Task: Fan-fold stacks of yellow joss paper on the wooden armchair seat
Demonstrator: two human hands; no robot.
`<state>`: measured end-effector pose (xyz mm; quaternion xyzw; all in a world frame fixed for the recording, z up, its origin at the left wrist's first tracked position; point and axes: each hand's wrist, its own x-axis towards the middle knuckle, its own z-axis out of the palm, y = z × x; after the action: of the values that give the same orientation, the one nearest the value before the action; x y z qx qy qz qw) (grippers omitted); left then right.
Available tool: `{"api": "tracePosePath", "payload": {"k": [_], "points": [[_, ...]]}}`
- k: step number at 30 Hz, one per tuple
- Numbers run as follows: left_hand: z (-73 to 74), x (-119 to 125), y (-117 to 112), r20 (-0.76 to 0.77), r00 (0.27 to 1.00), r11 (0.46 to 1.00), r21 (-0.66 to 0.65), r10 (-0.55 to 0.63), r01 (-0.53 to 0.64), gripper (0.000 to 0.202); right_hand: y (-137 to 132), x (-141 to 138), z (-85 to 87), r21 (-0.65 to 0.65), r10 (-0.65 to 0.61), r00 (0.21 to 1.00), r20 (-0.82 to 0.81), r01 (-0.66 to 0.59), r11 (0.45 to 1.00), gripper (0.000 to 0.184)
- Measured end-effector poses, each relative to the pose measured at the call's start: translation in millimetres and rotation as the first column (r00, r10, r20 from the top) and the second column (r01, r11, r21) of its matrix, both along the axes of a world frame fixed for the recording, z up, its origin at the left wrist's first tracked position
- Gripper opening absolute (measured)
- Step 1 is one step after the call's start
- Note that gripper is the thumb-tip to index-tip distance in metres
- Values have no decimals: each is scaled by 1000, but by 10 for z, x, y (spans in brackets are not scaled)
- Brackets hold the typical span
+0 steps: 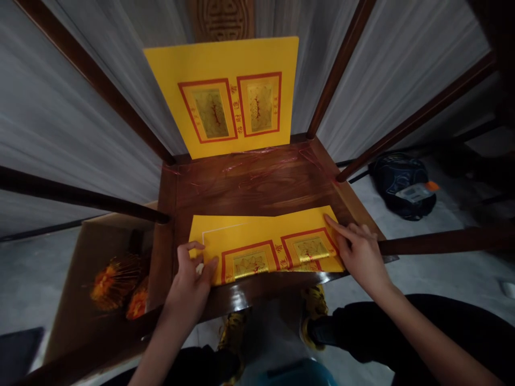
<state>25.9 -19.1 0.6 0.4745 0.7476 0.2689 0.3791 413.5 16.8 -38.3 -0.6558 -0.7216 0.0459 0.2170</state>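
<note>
Low on a wooden chair seat lies a yellow sheet of joss paper with red frames, gold squares and red Chinese characters. Its near part curls over close to the seat's front edge. At its left end, my left hand is closed on the paper, thumb and bent fingers round the edge. My right hand holds the right end, its index finger stretched along the top and the other fingers curled; the thumb is largely hidden. Another yellow joss paper sheet stands upright against the chair back, print facing me.
Thin pink plastic strings are strewn on the chair seat. Wooden rails rise on both sides. A cardboard box with orange tasselled ornaments stands left. A dark bag lies on the floor at right.
</note>
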Motion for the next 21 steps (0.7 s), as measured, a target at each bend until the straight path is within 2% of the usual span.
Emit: {"api": "tracePosePath", "payload": {"k": [4, 7, 11, 14, 17, 21], "points": [[28, 9, -7, -64, 998, 1000, 0, -20, 20, 37, 58, 28, -1, -31, 31, 997, -74, -33, 999, 48], [18, 3, -10, -100, 994, 999, 13, -33, 34, 34, 80, 14, 25, -57, 10, 996, -89, -15, 998, 47], [-25, 48, -11, -178, 984, 997, 77, 25, -11, 23, 77, -20, 56, -101, -15, 997, -70, 7, 995, 50], [-39, 107, -5, -242, 970, 995, 104, 27, -1, 17, 88, -56, 88, -80, -48, 998, -32, 46, 996, 47], [-26, 149, 1, -272, 962, 992, 125, 13, 22, 15, 112, -154, 168, -24, -133, 991, 21, 134, 991, 41], [-18, 160, 8, -335, 942, 989, 131, -26, 74, 11, 92, -389, 298, 2, -184, 969, 165, 186, 982, 48]]}}
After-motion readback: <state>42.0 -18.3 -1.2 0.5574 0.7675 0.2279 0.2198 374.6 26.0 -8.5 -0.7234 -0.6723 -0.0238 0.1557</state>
